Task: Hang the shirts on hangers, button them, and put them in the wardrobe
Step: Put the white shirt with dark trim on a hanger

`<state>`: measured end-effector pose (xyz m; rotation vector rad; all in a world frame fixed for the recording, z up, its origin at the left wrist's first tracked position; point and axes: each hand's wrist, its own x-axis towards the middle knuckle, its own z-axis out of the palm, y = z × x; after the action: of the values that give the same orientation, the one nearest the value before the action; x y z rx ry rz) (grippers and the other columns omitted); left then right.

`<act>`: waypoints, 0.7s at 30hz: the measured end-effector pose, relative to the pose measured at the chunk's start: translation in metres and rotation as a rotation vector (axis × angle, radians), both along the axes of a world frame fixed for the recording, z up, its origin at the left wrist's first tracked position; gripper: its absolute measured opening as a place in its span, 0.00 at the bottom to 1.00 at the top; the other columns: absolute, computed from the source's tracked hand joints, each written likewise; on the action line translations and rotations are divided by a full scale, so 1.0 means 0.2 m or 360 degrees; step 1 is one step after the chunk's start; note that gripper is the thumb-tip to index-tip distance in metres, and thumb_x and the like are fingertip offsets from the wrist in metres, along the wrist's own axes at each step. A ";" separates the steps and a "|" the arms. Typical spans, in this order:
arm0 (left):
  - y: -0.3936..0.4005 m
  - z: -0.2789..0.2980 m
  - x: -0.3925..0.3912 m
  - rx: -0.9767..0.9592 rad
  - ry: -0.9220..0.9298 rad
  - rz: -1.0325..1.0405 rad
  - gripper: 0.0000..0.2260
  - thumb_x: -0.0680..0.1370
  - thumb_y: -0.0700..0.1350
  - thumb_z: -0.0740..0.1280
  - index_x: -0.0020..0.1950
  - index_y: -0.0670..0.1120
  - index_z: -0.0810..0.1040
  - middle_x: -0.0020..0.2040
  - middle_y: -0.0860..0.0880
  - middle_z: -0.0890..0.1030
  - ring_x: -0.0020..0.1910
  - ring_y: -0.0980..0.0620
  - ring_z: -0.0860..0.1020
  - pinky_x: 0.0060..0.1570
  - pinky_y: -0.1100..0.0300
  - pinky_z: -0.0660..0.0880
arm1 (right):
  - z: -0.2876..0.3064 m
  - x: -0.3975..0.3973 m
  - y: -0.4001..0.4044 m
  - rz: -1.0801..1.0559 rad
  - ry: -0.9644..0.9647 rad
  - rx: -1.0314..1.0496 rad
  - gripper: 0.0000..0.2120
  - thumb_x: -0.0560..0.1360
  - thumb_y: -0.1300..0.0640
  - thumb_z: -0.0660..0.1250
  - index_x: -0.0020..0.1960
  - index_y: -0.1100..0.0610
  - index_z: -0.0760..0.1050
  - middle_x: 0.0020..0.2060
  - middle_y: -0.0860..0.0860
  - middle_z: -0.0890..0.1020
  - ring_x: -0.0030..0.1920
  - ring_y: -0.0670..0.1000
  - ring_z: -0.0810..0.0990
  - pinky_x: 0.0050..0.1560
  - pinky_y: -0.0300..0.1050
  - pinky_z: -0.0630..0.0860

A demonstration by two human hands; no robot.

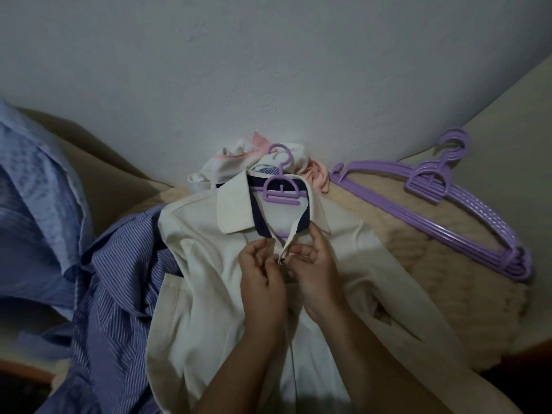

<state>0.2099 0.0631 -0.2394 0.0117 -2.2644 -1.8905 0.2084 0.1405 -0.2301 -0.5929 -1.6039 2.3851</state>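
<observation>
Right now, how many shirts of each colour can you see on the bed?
Cream shirt: 1
Blue striped shirt: 1
Pale blue patterned shirt: 1
White and pink heap at the back: too crumpled to count
Total: 3 shirts that can be told apart

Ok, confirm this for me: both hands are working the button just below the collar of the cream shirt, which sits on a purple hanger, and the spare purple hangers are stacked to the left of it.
One detail is wrong. The head view shows the spare purple hangers stacked to the right of the cream shirt, not the left. The rest holds: the left hand and right hand pinch the placket just below the collar, and the shirt sits on a purple hanger.
</observation>
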 end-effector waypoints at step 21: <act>-0.04 -0.06 -0.02 -0.0225 -0.0263 -0.0148 0.24 0.73 0.40 0.72 0.61 0.57 0.65 0.50 0.57 0.77 0.47 0.61 0.77 0.47 0.67 0.75 | -0.05 -0.01 0.06 -0.0067 -0.0186 0.0232 0.15 0.73 0.73 0.64 0.44 0.52 0.75 0.41 0.52 0.82 0.43 0.51 0.81 0.44 0.40 0.77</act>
<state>0.2067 0.0545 -0.2516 0.0448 -2.5456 -1.8307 0.2074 0.1524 -0.2397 -0.7409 -1.7760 2.2168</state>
